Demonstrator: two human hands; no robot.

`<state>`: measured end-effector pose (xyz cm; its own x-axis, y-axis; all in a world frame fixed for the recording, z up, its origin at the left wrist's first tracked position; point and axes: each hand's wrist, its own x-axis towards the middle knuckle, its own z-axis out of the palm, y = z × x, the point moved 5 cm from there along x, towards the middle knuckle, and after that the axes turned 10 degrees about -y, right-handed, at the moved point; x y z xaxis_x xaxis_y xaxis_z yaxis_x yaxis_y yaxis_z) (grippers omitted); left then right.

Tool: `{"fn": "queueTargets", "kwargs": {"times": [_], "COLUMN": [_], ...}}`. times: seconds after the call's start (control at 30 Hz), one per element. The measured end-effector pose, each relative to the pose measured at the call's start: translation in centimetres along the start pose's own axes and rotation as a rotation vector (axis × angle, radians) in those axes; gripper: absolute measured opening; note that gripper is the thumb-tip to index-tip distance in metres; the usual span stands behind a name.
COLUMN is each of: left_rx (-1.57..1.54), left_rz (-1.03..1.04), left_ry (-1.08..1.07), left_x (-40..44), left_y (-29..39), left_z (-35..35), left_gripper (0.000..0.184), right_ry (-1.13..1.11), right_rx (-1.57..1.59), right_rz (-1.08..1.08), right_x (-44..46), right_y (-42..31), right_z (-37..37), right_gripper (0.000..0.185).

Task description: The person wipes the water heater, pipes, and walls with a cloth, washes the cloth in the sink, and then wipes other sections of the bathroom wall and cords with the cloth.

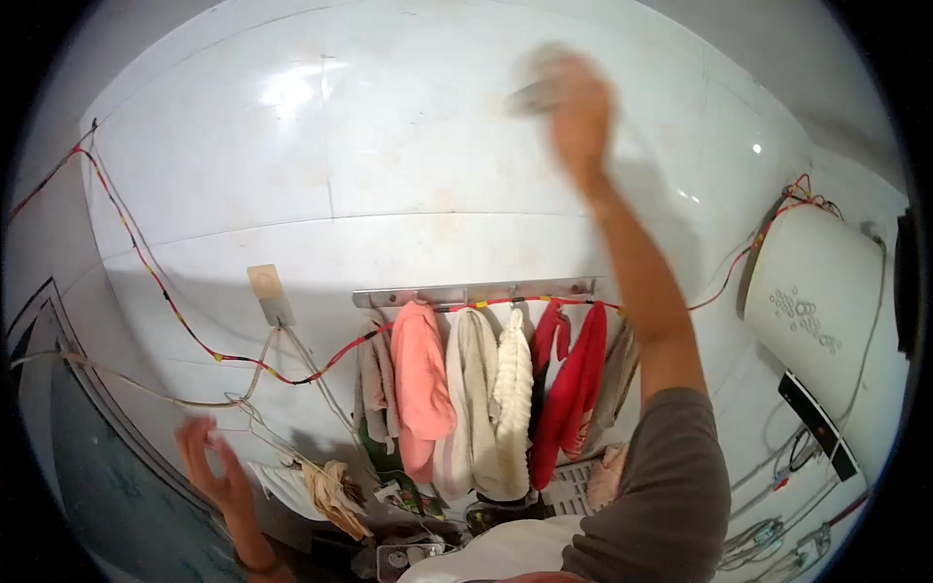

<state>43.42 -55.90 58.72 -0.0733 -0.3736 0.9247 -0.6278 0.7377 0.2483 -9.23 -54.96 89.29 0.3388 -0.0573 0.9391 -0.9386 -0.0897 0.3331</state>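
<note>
My right hand (580, 117) is raised high against the white tiled wall (437, 146), blurred by motion. It is closed on a small greyish cloth-like thing (536, 89), pressed at or close to the tiles; the blur hides its exact kind. Faint brownish stains mark the wall below and to the left of it. Low on the left, my left hand (216, 471) is held up with its fingers apart and nothing visible in it. Beside that hand hang a pale cord and a wire hanger (255, 420).
Towels, among them a pink towel (420, 389) and a red towel (571, 398), hang from a metal hook rail (476, 294). A red taped cable (214, 356) sags across the wall. At right is a white water heater (812, 282); at left, a dark door (97, 457).
</note>
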Motion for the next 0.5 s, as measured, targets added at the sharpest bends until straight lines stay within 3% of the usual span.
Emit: {"fn": "queueTargets", "kwargs": {"times": [0.07,0.1,0.13,0.23,0.3,0.33,0.37,0.4,0.43,0.5], "left_rx": [0.123,0.118,0.113,0.356,0.257,0.199,0.234,0.266,0.294,0.129], "left_rz": [-0.091,-0.211,-0.335,-0.402,-0.782,-0.96,-0.866,-0.774,-0.686,-0.673], "left_ry": [0.03,0.064,0.105,0.209,0.089,0.029,-0.027,-0.082,-0.142,-0.058], "left_x": [-5.8,-8.1,-10.2,-17.0,-18.2,-18.8,-18.9,-19.5,-19.9,-17.6], "left_y": [-2.0,-2.0,-2.0,-3.8,-1.1,-0.5,-0.6,-0.7,-0.4,2.5], "left_z": [-2.2,-3.1,-3.7,-5.3,-5.9,-5.9,-5.4,-4.7,-3.8,-2.0], "left_gripper": [0.015,0.014,0.014,0.02,0.054,0.075,0.065,0.056,0.051,0.047], "right_ry": [0.315,0.42,0.445,0.401,0.463,0.425,0.455,0.025,0.192,0.078], "right_rx": [-0.375,-0.679,-0.684,-0.498,-0.425,-0.303,-0.173,0.289,0.057,0.008], "right_rz": [0.078,0.272,0.403,0.081,0.008,0.021,-0.018,0.088,-0.309,-0.606], "right_x": [1.3,2.2,3.5,9.8,14.2,16.1,17.0,19.0,19.2,13.8], "right_y": [7.9,10.1,10.0,2.8,-5.6,-9.4,-14.7,-17.9,-21.2,-29.2], "right_z": [-5.3,-5.8,-5.0,1.4,7.3,10.7,12.1,14.1,20.1,23.7], "right_gripper": [0.033,0.034,0.036,0.038,0.025,0.033,0.043,0.024,0.025,0.028]}}
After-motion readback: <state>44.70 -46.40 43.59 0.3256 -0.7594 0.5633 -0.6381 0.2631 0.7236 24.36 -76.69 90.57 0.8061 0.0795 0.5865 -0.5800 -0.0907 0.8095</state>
